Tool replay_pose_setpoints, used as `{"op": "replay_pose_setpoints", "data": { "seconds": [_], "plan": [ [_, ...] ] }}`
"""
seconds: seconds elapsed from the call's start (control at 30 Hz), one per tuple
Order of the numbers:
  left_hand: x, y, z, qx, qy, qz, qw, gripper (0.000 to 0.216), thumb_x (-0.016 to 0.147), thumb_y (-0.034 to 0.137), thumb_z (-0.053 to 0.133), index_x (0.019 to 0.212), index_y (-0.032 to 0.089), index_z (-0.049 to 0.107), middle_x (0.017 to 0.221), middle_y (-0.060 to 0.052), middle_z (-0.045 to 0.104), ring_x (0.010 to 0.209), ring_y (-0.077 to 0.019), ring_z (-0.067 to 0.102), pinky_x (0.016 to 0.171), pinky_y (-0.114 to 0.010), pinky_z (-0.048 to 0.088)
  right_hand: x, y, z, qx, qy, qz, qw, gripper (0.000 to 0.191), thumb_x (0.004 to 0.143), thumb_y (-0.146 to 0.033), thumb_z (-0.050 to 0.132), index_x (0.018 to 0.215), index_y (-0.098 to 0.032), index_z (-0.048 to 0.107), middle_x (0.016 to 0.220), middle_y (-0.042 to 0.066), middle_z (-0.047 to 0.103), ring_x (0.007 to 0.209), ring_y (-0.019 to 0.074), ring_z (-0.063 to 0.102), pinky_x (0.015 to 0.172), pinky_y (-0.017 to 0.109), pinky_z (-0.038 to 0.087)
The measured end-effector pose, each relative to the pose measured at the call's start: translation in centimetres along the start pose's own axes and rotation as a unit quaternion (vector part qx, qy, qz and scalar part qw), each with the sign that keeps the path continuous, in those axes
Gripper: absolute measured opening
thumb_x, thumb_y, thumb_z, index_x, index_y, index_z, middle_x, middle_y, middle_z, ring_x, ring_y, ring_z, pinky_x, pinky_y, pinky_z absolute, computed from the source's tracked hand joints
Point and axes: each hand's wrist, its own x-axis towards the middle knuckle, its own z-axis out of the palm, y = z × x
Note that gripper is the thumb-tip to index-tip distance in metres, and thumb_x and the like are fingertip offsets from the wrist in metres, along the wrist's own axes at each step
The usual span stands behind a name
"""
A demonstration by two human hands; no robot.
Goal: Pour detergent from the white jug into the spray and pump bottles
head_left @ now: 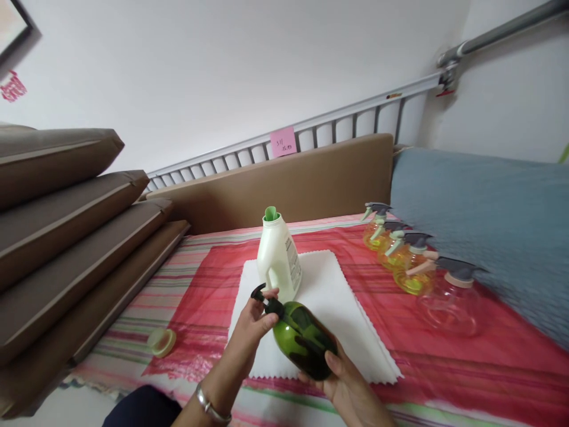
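Observation:
A dark green pump bottle [302, 338] is held tilted over the white cloth, its black pump head [267, 301] pointing up and to the left. My left hand [254, 325] is closed on the pump head near its collar. Around the bottle's base wraps my right hand [335, 376], with the thumb on the near side. Just behind them stands a white jug [279, 255] with a handle, a printed label and a green spout at its uncapped mouth. Part of the jug's lower front is hidden by my left hand and the pump head.
Several spray bottles, one being a clear pink spray bottle [448, 305], line the right side beside a blue-grey cushion [480, 219]. A pale round cap [161, 343] lies at left. Under the jug is a white cloth [355, 332] on red sheeting [202, 302]. Brown cushions [75, 261] are stacked left.

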Motion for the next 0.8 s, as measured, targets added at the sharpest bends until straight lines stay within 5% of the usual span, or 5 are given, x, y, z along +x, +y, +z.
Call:
{"op": "replay_pose_setpoints", "data": {
  "seconds": [0.13, 0.27, 0.33, 0.53, 0.8],
  "plan": [
    [0.4, -0.3, -0.1, 0.016, -0.010, 0.001, 1.000, 0.036, 0.067, 0.035, 0.074, 0.098, 0.018, 0.068, 0.104, -0.009, 0.066, 0.100, -0.0261, 0.055, 0.089, -0.038, 0.039, 0.0, 0.1, -0.1, 0.003, -0.012, 0.008, 1.000, 0.054, 0.073, -0.038, 0.070, 0.123, -0.031, 0.048, 0.120, 0.009, 0.060, 0.098, 0.0273, 0.060, 0.077, 0.042, 0.048],
    [0.5, 0.8, -0.5, 0.008, -0.099, -0.008, 0.995, 0.042, 0.070, 0.038, 0.072, 0.107, 0.019, 0.065, 0.125, -0.011, 0.058, 0.118, -0.0303, 0.045, 0.097, -0.040, 0.034, 0.1, 0.0, -0.2, 0.029, -0.034, 0.063, 0.997, 0.055, 0.076, -0.049, 0.064, 0.123, -0.024, 0.050, 0.108, 0.014, 0.066, 0.086, 0.0287, 0.065, 0.072, 0.041, 0.047],
    [0.5, 1.1, -0.5, 0.008, -0.093, -0.006, 0.996, 0.047, 0.068, 0.040, 0.072, 0.110, 0.020, 0.064, 0.125, -0.011, 0.058, 0.120, -0.0302, 0.044, 0.097, -0.039, 0.033, 0.1, 0.0, -0.2, 0.030, -0.042, 0.070, 0.996, 0.056, 0.077, -0.050, 0.063, 0.124, -0.024, 0.049, 0.108, 0.015, 0.066, 0.086, 0.0298, 0.066, 0.072, 0.040, 0.047],
    [0.7, 0.3, -0.2, 0.026, -0.036, -0.017, 0.999, 0.040, 0.063, 0.037, 0.076, 0.097, 0.017, 0.068, 0.085, -0.004, 0.065, 0.083, -0.0204, 0.056, 0.078, -0.031, 0.039, 0.3, 0.2, -0.6, 0.019, -0.048, 0.072, 0.996, 0.050, 0.078, -0.048, 0.062, 0.120, -0.023, 0.051, 0.112, 0.015, 0.065, 0.091, 0.0301, 0.065, 0.071, 0.038, 0.049],
    [0.2, 1.0, -1.1, 0.033, -0.133, -0.016, 0.990, 0.034, 0.071, 0.034, 0.069, 0.101, 0.018, 0.067, 0.099, -0.007, 0.063, 0.096, -0.0235, 0.051, 0.084, -0.033, 0.037, 0.6, 0.2, -0.9, 0.039, -0.152, 0.206, 0.966, 0.074, 0.087, -0.064, 0.028, 0.115, -0.003, 0.058, 0.095, 0.022, 0.069, 0.075, 0.0235, 0.067, 0.054, 0.026, 0.052]
  ]
}}
